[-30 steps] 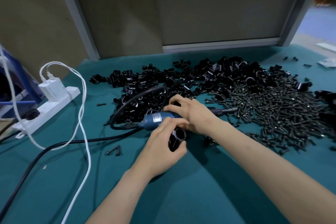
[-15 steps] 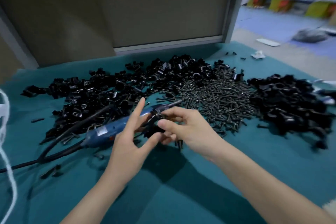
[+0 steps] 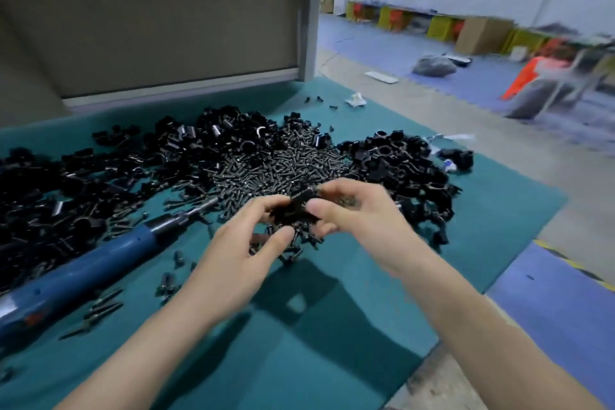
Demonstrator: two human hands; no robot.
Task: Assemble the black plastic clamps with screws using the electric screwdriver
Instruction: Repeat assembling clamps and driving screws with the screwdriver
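**Head view: screwdriver let go, both hands now on one clamp**

The green tabletop (image 3: 299,359) carries a loose clamp heap (image 3: 83,183) toward its far left corner, with a screw heap (image 3: 266,166) midway along the far edge. The electric screwdriver (image 3: 83,270), under the right hand a second ago, now lies unheld toward the left edge. The left hand (image 3: 239,260) and right hand (image 3: 359,220) have met above the near fringe of the screws. Each grip pinches the same black clamp (image 3: 296,210). Judgement: no driving is under way. Blur hides whether a screw is seated.
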